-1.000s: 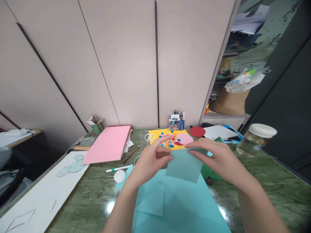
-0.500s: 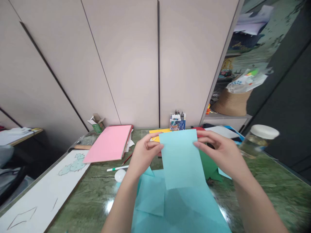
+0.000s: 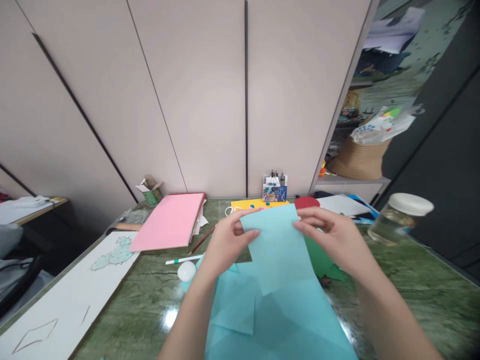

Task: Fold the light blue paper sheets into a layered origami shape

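Note:
A light blue piece of paper (image 3: 277, 245) hangs tilted between my hands, above the tabletop. My left hand (image 3: 230, 240) pinches its upper left corner, thumb in front and fingers behind. At the upper right edge, my right hand (image 3: 332, 232) pinches it the same way. Below lies a larger light blue sheet (image 3: 292, 330), partly covered by the held paper. A smaller folded or cut blue piece (image 3: 234, 305) rests on that sheet to the left. Green paper (image 3: 324, 257) shows behind my right hand, partly hidden.
On the green marbled table (image 3: 142, 300) are a pink folder (image 3: 170, 220), a white board with a cactus drawing (image 3: 71, 295), a white marker (image 3: 183, 259), a white round object (image 3: 186, 271) and a pencil (image 3: 202, 240). A lidded jar (image 3: 399, 220) stands right; a pen box (image 3: 275, 188) stands behind.
Both hands have shifted slightly, and the held paper has tilted, its top left corner lower. More of the yellow paper and a red round piece behind now show.

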The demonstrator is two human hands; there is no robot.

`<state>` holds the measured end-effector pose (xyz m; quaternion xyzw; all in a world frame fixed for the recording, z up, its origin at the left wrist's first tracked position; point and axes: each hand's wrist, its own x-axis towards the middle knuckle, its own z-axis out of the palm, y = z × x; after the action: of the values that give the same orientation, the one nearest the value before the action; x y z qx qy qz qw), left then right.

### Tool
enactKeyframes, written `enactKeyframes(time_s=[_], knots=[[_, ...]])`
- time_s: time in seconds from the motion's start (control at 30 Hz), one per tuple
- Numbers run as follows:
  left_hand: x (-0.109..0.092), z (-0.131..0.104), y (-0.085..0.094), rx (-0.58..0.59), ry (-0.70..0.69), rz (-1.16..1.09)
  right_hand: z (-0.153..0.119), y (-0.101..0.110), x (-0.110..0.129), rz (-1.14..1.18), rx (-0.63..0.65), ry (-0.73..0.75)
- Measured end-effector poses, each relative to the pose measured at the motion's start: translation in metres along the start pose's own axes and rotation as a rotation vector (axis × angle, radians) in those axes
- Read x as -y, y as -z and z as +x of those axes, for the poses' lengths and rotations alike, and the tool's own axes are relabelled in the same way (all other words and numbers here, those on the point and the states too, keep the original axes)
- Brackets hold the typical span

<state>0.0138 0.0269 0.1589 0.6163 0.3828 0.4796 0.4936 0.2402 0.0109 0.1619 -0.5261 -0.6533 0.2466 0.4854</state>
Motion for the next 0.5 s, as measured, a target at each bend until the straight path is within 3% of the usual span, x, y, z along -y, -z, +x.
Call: enactKeyframes(time_s=[0.2,0.27,0.33,0.4,0.5], knots=[[0.003,0.004,0.007,-0.123,-0.042,-0.071,-0.001,0.009,0.005,-0.188,0.346,0.005],[0.002,0.005,0.011,-0.162,-0.065,-0.056,0.0,0.012,0.005,-0.206,0.404,0.009],[0.001,0.004,0.013,-0.189,-0.076,-0.02,0.002,0.014,0.002,-0.16,0.323,0.02],[0.0,0.003,0.014,-0.168,-0.057,0.016,0.004,0.016,-0.001,-0.093,0.158,0.019],[-0.002,0.001,0.014,-0.021,0.006,0.071,0.006,0.019,-0.007,-0.07,-0.069,-0.014]])
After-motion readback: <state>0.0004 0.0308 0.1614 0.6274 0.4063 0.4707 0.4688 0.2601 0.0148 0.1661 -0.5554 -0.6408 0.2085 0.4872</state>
